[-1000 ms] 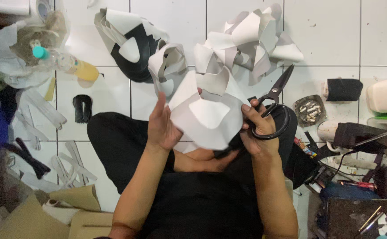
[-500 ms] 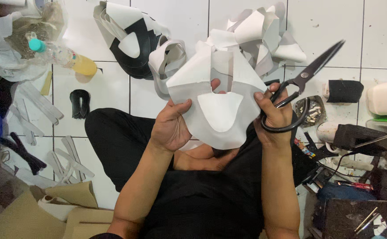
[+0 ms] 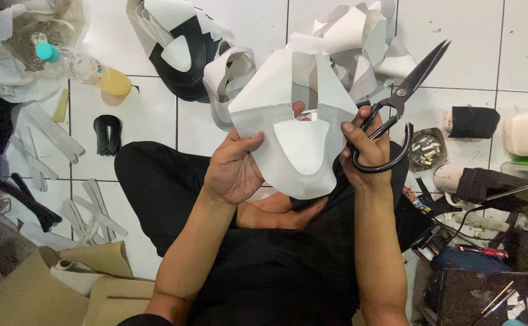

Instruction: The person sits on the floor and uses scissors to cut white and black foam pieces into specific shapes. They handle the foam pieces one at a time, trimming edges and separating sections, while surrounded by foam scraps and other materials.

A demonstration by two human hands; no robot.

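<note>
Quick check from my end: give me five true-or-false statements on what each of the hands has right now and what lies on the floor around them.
1. The left hand grips the white stitched piece at its left edge. True.
2. The right hand holds black scissors with the blades pointing up and away. True.
3. The scissors are cutting into the white piece. False: the blades point clear of it, up to the right.
4. A bottle with a teal cap lies on the tiled floor at upper left. True.
5. The white piece rests flat on the floor. False: both hands hold it up above the lap.
</note>
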